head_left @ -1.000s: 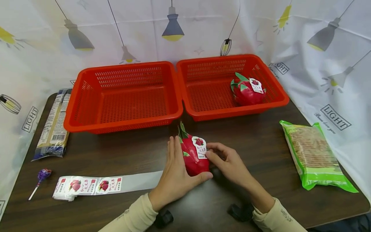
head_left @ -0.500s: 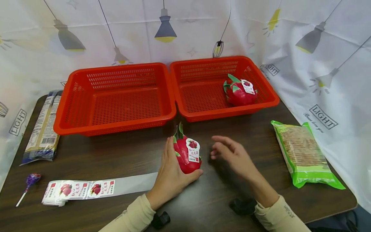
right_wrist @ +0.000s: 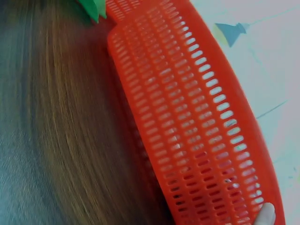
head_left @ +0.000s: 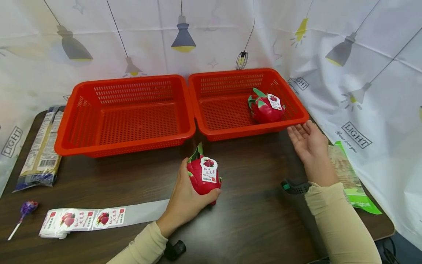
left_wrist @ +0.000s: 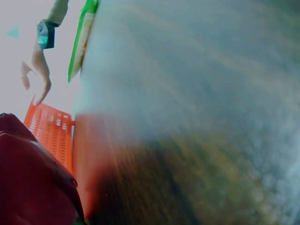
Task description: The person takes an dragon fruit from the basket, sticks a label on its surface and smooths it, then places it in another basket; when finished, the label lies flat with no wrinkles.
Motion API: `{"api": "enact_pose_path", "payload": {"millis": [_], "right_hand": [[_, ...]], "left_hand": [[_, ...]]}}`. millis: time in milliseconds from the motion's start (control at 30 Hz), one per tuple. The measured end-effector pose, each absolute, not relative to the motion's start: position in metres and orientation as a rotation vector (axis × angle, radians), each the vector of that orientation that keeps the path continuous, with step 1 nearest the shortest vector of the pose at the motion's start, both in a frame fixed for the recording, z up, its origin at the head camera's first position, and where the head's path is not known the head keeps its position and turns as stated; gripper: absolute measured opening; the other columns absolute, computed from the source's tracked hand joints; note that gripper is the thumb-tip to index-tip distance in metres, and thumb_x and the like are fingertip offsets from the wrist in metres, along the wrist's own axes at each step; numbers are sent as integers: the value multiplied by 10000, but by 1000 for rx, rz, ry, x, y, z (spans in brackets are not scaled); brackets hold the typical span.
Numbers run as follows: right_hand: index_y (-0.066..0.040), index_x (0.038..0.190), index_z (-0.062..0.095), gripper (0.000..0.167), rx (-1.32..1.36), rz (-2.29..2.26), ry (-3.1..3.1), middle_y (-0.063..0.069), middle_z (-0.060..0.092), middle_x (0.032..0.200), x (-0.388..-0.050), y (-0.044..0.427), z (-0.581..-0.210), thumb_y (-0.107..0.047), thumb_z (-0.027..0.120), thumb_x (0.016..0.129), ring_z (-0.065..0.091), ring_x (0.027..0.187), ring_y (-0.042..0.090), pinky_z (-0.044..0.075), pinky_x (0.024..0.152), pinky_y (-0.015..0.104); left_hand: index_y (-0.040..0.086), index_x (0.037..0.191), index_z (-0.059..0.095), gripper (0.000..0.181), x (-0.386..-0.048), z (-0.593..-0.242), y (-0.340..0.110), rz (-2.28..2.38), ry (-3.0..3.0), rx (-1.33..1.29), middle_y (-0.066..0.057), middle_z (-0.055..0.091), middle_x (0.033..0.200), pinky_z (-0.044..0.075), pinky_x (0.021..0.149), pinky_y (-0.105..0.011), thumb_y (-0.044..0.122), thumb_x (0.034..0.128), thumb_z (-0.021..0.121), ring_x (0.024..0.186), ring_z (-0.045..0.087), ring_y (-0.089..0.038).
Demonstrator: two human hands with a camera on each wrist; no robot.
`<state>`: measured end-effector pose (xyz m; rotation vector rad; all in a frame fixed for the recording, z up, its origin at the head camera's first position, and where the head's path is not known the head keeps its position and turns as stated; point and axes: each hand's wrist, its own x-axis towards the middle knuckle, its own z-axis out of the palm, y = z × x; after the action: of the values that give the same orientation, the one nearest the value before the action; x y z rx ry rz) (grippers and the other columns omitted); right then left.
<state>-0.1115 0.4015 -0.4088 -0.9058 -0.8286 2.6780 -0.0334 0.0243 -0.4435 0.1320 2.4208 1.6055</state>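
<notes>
My left hand (head_left: pixel 189 200) grips a red dragon fruit (head_left: pixel 195 178) over the table, its green leaves pointing away and a white sticker (head_left: pixel 209 172) facing up. The fruit's red skin (left_wrist: pixel 33 183) fills the lower left of the left wrist view. At the front right corner of the right red basket (head_left: pixel 245 131), my right hand (head_left: pixel 310 148) lies palm up, fingers fairly straight, fingertips at the rim. One fingertip (right_wrist: pixel 266 214) shows against the basket wall in the right wrist view. Inside that basket sits another stickered dragon fruit (head_left: pixel 266 110).
A second red basket (head_left: pixel 125 146) stands to the left. A strip of dragon fruit stickers (head_left: pixel 110 217) and a lollipop (head_left: pixel 28 209) lie front left. Packaged bags flank the table: a blue-and-gold one (head_left: pixel 41 150) left, a green one (head_left: pixel 357 194) right, partly behind my right arm.
My right hand has let go of the sticker on the held dragon fruit and moved right and away to the right basket's corner. My left hand keeps its hold on the fruit.
</notes>
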Motion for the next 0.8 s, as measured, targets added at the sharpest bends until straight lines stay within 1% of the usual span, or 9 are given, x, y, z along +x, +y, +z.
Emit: {"api": "enact_pose_path", "payload": {"millis": [100,233,333,433,633,700,800], "right_hand": [[-208,1454,490,505,-925,2648,-799,20,609,1316,-118,396,-409,-181,669,982,573,1234,170,475,1117,348],[-234,1543,416,611,-937,2622,-780,-5,554,1475,-121,392,-409,-168,657,985,552,1316,176,446,1128,352],[-240,1569,382,638,-940,2614,-791,-17,513,1524,-122,391,-410,-171,645,992,527,1358,173,459,1113,352],[-242,1570,381,634,-944,2612,-797,-15,518,1516,-122,391,-410,-172,640,995,555,1315,174,478,1094,354],[-231,1569,373,620,-929,2617,-804,15,571,1415,-122,393,-411,-157,624,1006,605,1201,179,526,1047,356],[-231,1570,370,626,-920,2612,-819,15,557,1432,-122,393,-411,-157,629,1005,605,1197,179,539,1030,353],[-242,1573,365,644,-911,2607,-841,2,517,1494,-121,393,-412,-168,643,996,604,1205,180,549,1014,349]], "left_hand": [[151,1580,198,1128,-34,-445,24,1631,2383,101,-75,497,1388,598,901,-436,370,711,884,1238,536,-286],[143,1579,201,1098,-33,-443,23,1682,2300,62,-82,510,1378,594,909,-424,354,731,865,1236,534,-285],[146,1582,196,1093,-30,-436,22,1702,2238,44,-77,509,1380,600,893,-422,353,740,861,1245,522,-287],[175,1587,189,1090,-23,-422,20,1720,2183,50,-72,492,1400,603,886,-422,359,748,860,1266,503,-293],[267,1567,232,1048,2,-380,18,1822,2052,113,-61,489,1385,616,852,-390,343,739,870,1256,502,-282],[294,1558,234,1031,8,-364,17,1882,1988,163,-61,499,1375,617,847,-375,321,745,866,1246,515,-277],[289,1563,224,1018,6,-345,19,1973,1967,286,-61,498,1389,613,865,-363,315,762,851,1252,520,-275]]}}
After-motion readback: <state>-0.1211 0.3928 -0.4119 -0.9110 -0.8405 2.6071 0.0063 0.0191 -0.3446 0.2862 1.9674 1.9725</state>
